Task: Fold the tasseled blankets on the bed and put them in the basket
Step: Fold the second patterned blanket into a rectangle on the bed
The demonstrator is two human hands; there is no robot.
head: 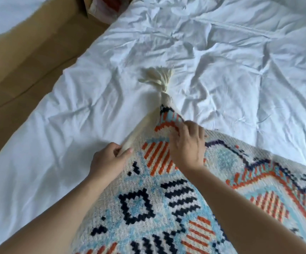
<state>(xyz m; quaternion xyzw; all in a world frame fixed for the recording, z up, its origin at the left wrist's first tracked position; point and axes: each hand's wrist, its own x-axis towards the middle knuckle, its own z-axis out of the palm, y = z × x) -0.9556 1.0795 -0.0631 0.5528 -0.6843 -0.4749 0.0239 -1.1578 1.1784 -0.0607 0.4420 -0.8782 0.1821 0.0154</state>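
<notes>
The left hand [108,162] was closed in a pinch on the cream edge of the patterned blanket [166,208], thumb over the top and fingers tucked beneath the hem. The right hand [187,145] was pressed together on the opposite edge of the same corner, its fingertips gathering the orange and blue knit just short of the point. Each grip was thus placed on 1 of the 2 edges that met at the corner, judged to be a way of keeping the cloth taut and squaring the corner before a fold was made.

Beyond the hands, the corner was drawn to a narrow point ending in 1 cream tassel [157,77], which lay fanned on the white bed sheet [240,61]. The blanket was spread over the near right part of the bed, widening toward the person. Its visible long axis ran from the near right up to the far middle, with the tasseled tip pointing away from the person.

A brown strip of floor [20,61] was seen along the left side of the bed. No basket could be identified with certainty. The folding was judged to be at an early stage.
</notes>
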